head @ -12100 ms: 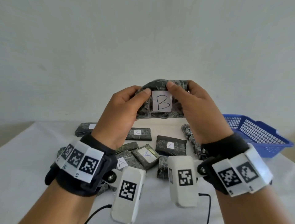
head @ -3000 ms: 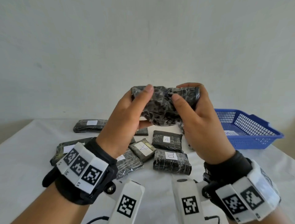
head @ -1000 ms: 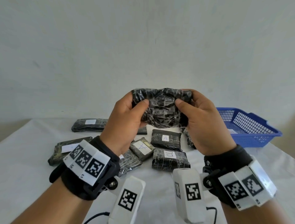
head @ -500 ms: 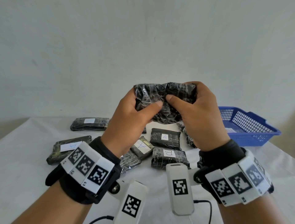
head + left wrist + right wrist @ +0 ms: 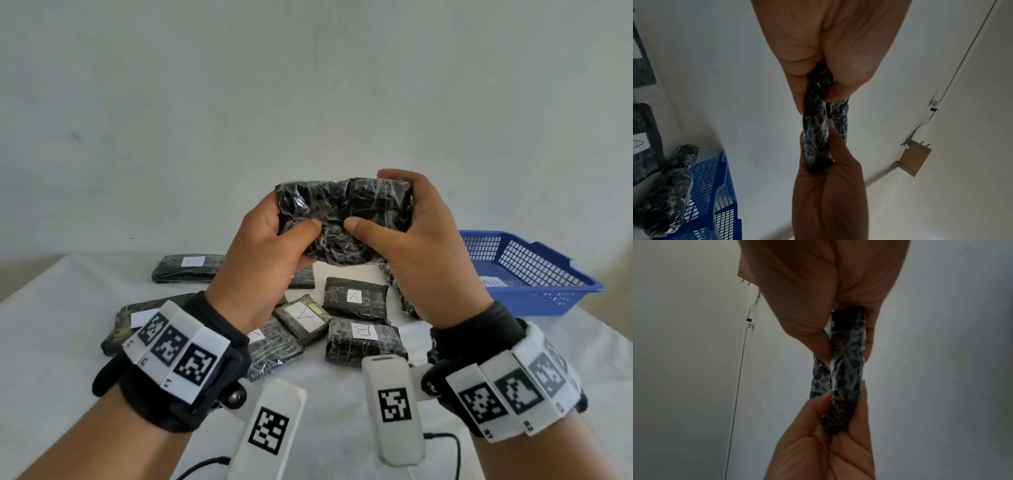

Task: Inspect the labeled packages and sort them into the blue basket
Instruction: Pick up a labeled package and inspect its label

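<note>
We've got the black wrapped package (image 5: 342,219) up above the desk (image 5: 51,342), left hand (image 5: 260,260) and right hand (image 5: 428,253) each with the grip closed around an end. No label visible on it. Blue basket (image 5: 534,274) sits far right; A (image 5: 356,299) and B (image 5: 364,339) packages lie below.

A plain pale wall (image 5: 308,102) rises behind the white-covered tabletop (image 5: 51,342). In the left wrist view, a thin cable (image 5: 962,56) runs along the wall to a small wooden board (image 5: 915,160).
</note>
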